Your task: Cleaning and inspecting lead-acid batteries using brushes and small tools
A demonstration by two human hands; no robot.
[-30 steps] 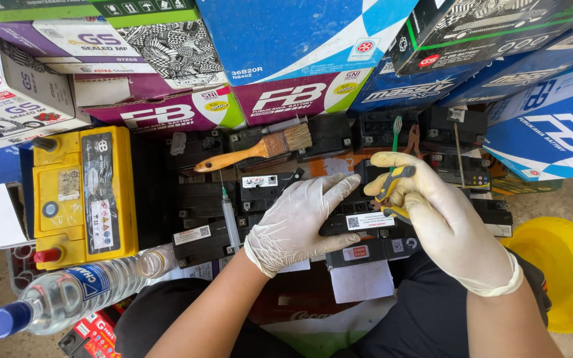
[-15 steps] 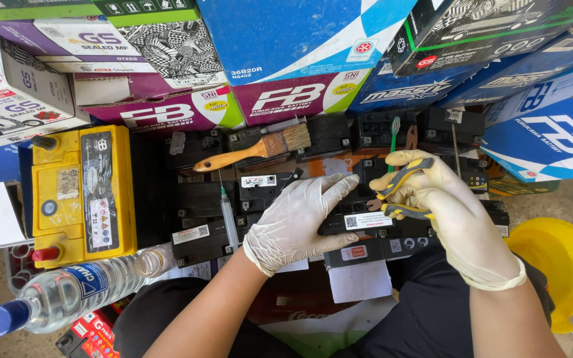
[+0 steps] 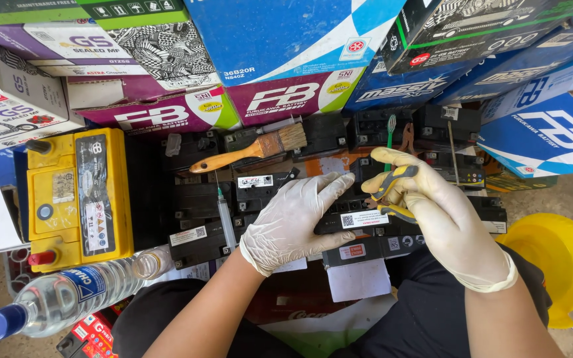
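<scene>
Gloved hands sit over the small black batteries [image 3: 366, 229]: my left hand [image 3: 293, 222] lies flat and open on one, while my right hand [image 3: 442, 222] grips yellow-handled pliers [image 3: 392, 192] just beside it, below the paintbrush [image 3: 253, 149].

A single head-worn camera looks steeply down from above the person's own lap, close over both gloved hands. The lens faces forward and down, toward a wall of stacked cartons [image 3: 280, 59] that fills the top edge beyond the grip. The left hand [image 3: 290, 222] sits near frame centre, the right hand [image 3: 442, 219] just beside it toward the right, both forearms entering from the bottom edge. Black batteries [image 3: 247, 192] lie directly under and beyond the hands. Left of the grip, a yellow battery [image 3: 77, 199] and a plastic bottle [image 3: 61, 301] reach the frame's side; a yellow bucket [image 3: 558, 265] is cut off at right.
</scene>
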